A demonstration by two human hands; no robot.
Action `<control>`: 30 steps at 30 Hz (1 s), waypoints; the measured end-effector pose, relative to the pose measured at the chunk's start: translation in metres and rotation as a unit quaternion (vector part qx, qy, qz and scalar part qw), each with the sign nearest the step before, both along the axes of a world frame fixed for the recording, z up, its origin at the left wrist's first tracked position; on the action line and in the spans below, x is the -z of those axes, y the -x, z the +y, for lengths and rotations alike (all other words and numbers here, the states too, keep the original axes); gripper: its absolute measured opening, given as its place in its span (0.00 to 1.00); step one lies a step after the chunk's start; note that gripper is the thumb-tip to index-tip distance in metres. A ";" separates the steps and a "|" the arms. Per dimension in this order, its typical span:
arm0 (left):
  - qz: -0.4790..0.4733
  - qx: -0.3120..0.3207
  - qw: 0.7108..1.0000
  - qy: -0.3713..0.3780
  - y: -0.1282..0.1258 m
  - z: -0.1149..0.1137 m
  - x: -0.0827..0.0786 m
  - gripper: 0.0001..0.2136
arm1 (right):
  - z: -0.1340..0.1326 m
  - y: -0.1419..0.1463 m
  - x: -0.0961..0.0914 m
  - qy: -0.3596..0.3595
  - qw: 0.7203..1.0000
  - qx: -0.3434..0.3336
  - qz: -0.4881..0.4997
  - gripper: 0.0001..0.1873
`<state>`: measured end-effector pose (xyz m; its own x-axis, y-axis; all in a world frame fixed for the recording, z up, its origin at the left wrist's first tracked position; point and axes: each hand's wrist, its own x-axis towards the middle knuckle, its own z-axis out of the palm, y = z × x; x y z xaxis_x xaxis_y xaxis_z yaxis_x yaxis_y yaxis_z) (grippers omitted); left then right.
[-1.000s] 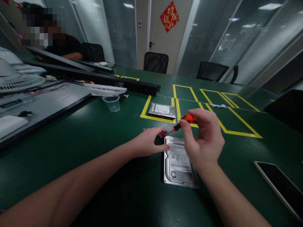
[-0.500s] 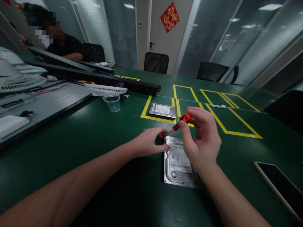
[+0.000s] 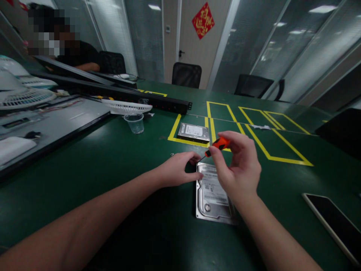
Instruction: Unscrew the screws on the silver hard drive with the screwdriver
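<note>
A silver hard drive [image 3: 212, 197] lies flat on the green table [image 3: 113, 158] in front of me. My left hand [image 3: 176, 169] pinches its far left corner between thumb and fingers. My right hand [image 3: 239, 167] grips a small orange-handled screwdriver [image 3: 218, 144] by the fingertips, and the thin shaft slants down to that same far left corner. A second hard drive [image 3: 194, 132] rests farther back inside a yellow taped square.
A clear plastic cup [image 3: 135, 123] and a white fan grille [image 3: 126, 108] stand at the back left beside a long black power strip [image 3: 146, 98]. A phone [image 3: 332, 222] lies at the right. Another person sits at the far left behind a monitor. Chairs line the far edge.
My right hand has shifted slightly left and down with the screwdriver, its fingers turning on the handle. The left hand and the drive stay still.
</note>
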<state>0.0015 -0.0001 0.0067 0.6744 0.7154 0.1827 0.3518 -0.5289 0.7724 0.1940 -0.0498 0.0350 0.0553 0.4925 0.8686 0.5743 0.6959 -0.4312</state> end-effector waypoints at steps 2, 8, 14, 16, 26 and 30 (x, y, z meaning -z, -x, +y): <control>0.000 0.000 1.000 0.000 0.000 0.000 0.000 0.20 | 0.000 -0.001 0.000 0.006 1.000 -0.005 -0.006 0.22; 0.004 0.002 1.000 -0.007 0.000 0.001 0.001 0.21 | -0.004 0.001 0.000 0.048 0.997 -0.056 0.018 0.24; 0.013 -0.003 1.000 -0.006 0.000 0.001 0.000 0.22 | 0.000 -0.002 0.000 0.004 1.000 -0.003 0.018 0.26; 0.012 -0.001 1.000 -0.007 0.000 0.001 0.000 0.21 | 0.001 -0.003 -0.001 -0.004 1.000 0.003 0.010 0.25; 0.005 0.002 1.000 -0.005 0.000 0.001 0.002 0.22 | -0.003 0.002 -0.001 0.034 0.996 -0.055 0.058 0.24; 0.007 0.002 1.000 -0.006 0.000 0.002 0.003 0.23 | 0.001 -0.003 0.001 0.025 0.999 -0.002 0.032 0.24</control>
<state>0.0013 0.0016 0.0038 0.6798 0.7104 0.1822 0.3600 -0.5397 0.7611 0.1966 -0.0493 0.0341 0.1086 0.5359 0.8372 0.5412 0.6746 -0.5020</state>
